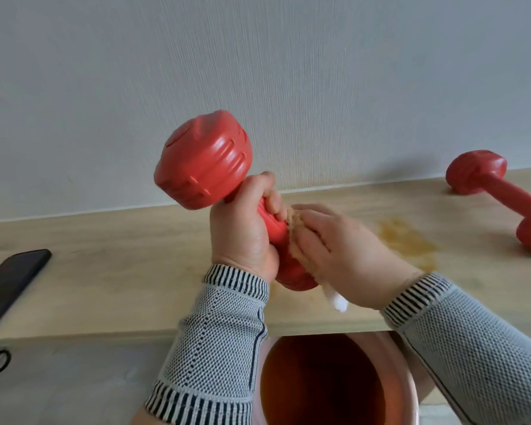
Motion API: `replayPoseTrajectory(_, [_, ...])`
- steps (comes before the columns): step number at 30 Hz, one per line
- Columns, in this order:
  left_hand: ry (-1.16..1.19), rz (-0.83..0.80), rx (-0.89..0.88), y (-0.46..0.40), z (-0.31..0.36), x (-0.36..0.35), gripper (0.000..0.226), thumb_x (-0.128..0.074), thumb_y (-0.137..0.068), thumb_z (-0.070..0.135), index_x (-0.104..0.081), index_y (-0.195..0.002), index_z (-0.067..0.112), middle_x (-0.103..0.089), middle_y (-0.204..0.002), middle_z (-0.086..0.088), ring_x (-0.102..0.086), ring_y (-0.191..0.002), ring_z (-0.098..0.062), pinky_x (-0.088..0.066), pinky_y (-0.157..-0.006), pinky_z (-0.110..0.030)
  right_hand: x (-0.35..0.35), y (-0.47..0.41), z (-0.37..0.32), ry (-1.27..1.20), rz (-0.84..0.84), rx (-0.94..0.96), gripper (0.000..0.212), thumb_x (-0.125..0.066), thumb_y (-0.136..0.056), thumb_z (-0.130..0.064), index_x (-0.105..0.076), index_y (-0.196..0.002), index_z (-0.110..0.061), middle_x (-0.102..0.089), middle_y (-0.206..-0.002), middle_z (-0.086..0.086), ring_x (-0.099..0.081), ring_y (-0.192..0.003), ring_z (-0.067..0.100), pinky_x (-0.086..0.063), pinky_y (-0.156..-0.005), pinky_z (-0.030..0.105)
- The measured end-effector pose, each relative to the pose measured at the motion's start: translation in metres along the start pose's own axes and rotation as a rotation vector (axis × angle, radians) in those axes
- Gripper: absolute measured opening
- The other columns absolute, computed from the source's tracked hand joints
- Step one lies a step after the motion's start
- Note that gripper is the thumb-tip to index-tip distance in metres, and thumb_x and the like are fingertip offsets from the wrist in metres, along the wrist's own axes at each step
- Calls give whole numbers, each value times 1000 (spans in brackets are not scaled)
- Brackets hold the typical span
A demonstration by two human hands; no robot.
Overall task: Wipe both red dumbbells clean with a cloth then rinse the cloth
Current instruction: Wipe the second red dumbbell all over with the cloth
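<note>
Head view: left hand [242, 231] grips red dumbbell [206, 164]; right hand [341, 256] presses cloth [295, 237] against handle; no legible writing.

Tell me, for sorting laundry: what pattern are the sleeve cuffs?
Black-and-white stripes on the cuffs, head view.

One red dumbbell [203, 164] is up off the tabletop [105, 271], tilted with its ribbed head high and to the left, the lower head down near the front edge. A tan, fuzzy cloth [293, 231] is wrapped against its handle. The second red dumbbell [500, 197] lies flat, far right, near the wall.
</note>
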State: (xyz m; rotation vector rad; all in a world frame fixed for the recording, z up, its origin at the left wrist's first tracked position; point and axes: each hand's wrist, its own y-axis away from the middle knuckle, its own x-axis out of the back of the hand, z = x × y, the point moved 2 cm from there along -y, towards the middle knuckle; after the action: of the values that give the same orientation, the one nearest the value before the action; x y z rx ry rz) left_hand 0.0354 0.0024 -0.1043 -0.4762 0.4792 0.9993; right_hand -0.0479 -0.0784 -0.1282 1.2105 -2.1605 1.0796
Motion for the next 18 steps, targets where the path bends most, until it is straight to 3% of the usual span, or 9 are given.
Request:
replayPoseTrajectory(2, [22,-42,-5,2,0,1,40,-56,-78,4,-44,-43,20,-37,-45,1,-37,-41,-14,-34,-51,-24,7,-3,0,57,9,-38,21,-46,-96,-27,-56,-80,-21,-60,-88,-2,-56,-82,23,-37,-72,28])
replayPoseTrajectory(4, [28,-76,2,4,2,0,28,-55,-69,7,-42,-48,18,-36,-45,1,-36,-41,-14,-32,-49,-24,19,-6,5,113,178,-110,22,-50,-95,-28,-53,-74,-22,-55,-68,-6,-52,-65,20,-36,-60,27])
replayPoseTrajectory(6, [-16,-101,-5,4,4,1,24,-55,-67,10,-41,-50,19,-37,-46,2,-35,-43,-15,-32,-53,-29,36,-3,16,141,386,-219,22,-50,-96,-28,-61,-79,-18,-62,-68,-2,-56,-63,21,-40,-60,28])
replayPoseTrajectory(8, [-50,-83,-27,2,9,4,23,-56,-68,11,-41,-53,18,-38,-47,2,-37,-44,-15,-34,-53,-29,49,1,26,57,456,-339,26,-47,-95,-32,-63,-82,-16,-67,-70,6,-60,-62,28,-48,-59,32])
replayPoseTrajectory(10, [-58,-33,-42,0,14,8,23,-58,-71,10,-42,-57,17,-39,-48,2,-38,-45,-15,-35,-53,-29,59,4,30,-159,453,-462,37,-44,-93,-39,-64,-75,-12,-66,-61,7,-58,-49,28,-52,-52,40])
replayPoseTrajectory(13, [-76,47,-40,-3,16,14,29,-58,-84,5,-48,-59,16,-42,-49,2,-41,-46,-14,-36,-55,-29,63,8,30,-745,321,-746,47,-37,-89,-43,-65,-79,-7,-66,-62,13,-49,-37,23,-48,-50,42])
replayPoseTrajectory(16, [-99,68,-40,-3,14,17,29,-58,-85,4,-50,-59,16,-44,-50,2,-42,-47,-14,-36,-56,-29,67,13,26,-1023,135,-817,35,-38,-89,-31,-62,-94,-6,-66,-71,17,-62,-62,33,-52,-54,53])
replayPoseTrajectory(18, [-135,57,-65,-3,13,17,31,-61,-79,7,-51,-52,19,-44,-49,1,-42,-48,-16,-34,-56,-30,72,13,15,-1065,21,-754,27,-43,-95,-24,-63,-92,-5,-62,-62,14,-61,-60,34,-52,-40,42])
